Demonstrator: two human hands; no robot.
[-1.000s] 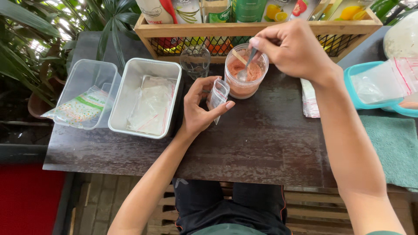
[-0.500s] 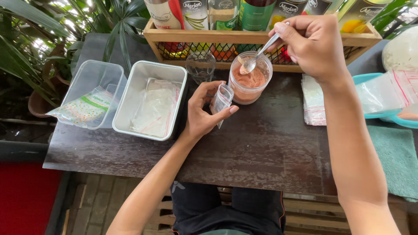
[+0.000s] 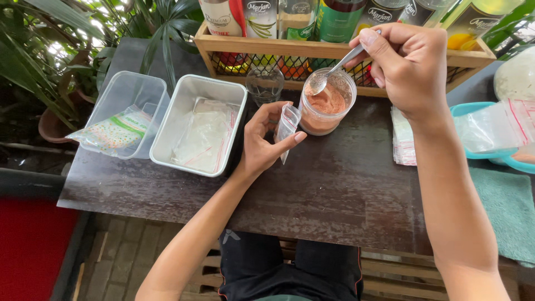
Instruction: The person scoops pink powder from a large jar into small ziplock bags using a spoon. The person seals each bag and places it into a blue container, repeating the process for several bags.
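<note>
Dark wooden table (image 3: pixel 334 189) near, left hand (image 3: pixel 262 146) pinching a small clear zip bag (image 3: pixel 286 127) upright just left of a jar of reddish powder (image 3: pixel 326 103), right hand (image 3: pixel 409 67) closed on a metal spoon (image 3: pixel 333 71) over the jar mouth, wooden bottle crate (image 3: pixel 290 49) far behind.

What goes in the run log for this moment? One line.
left hand: holds small bag open | right hand: spoon over jar of powder

Pinkish-orange powder (image 3: pixel 326 103), silver spoon (image 3: pixel 334 69), seemingly red-striped clear bag (image 3: pixel 287 128), dark brown table (image 3: pixel 334 189).
</note>
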